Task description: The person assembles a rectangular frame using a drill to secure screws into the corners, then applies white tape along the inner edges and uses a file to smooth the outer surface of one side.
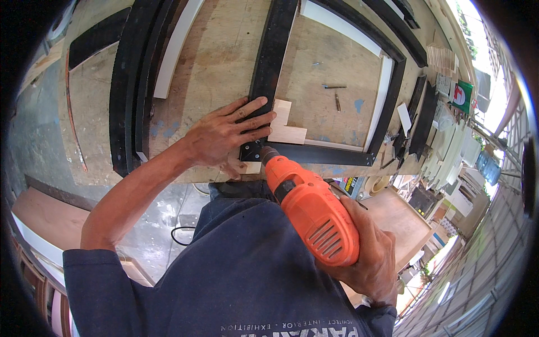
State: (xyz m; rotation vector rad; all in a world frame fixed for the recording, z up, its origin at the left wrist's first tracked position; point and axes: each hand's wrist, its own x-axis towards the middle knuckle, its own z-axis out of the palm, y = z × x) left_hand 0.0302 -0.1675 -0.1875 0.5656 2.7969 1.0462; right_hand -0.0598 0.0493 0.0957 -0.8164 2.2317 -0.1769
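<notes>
My right hand (375,247) grips an orange power drill (314,210) by its handle, fingers wrapped round it. The drill's dark chuck points at the near left corner of a black frame (331,154) with white inner strips. Several small screw heads or holes show at that corner; the bit's tip is hidden. Spread over the frame's left bar, my left hand (224,132) presses beside the corner, fingers stretched out and thumb lower down. Pale wooden blocks (285,128) sit inside the corner, next to the fingertips.
The frame lies on a worn wooden worktable (219,50). Long black bars (132,84) lie at the left. A pen (334,86) and a small thin tool (338,102) rest inside the frame. More black pieces (424,121) and a green packet (462,96) are at the right.
</notes>
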